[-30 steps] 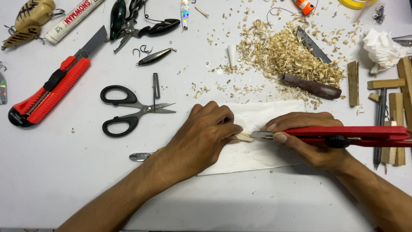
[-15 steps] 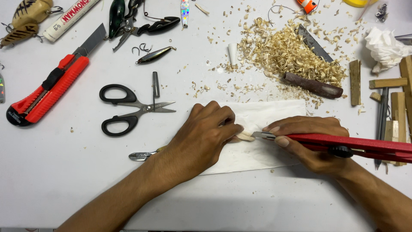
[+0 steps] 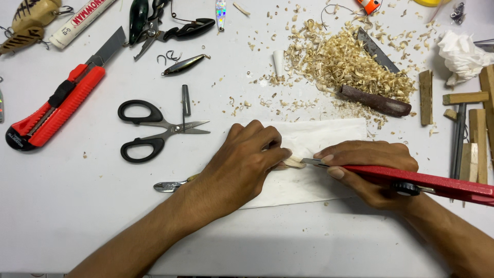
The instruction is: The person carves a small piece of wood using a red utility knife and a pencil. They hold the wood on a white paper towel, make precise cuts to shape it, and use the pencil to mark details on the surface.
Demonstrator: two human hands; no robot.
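My left hand (image 3: 242, 164) presses down on a small pale wooden piece (image 3: 293, 163), whose tip sticks out past my fingers. It lies on a white paper sheet (image 3: 329, 136) on the white table. My right hand (image 3: 370, 167) grips a long red utility knife (image 3: 427, 183), and its metal blade tip touches the end of the wooden piece. Most of the wooden piece is hidden under my left hand.
A second red utility knife (image 3: 54, 110) and black-handled scissors (image 3: 149, 131) lie at left. A heap of wood shavings (image 3: 345, 64) with a dark-handled knife (image 3: 373, 98) sits behind. Wooden sticks (image 3: 476, 123) lie at right, fishing lures and pliers (image 3: 164, 28) at the back.
My right hand has tilted, so the knife's rear end has swung lower and toward me. My left hand and the wooden piece stay in place.
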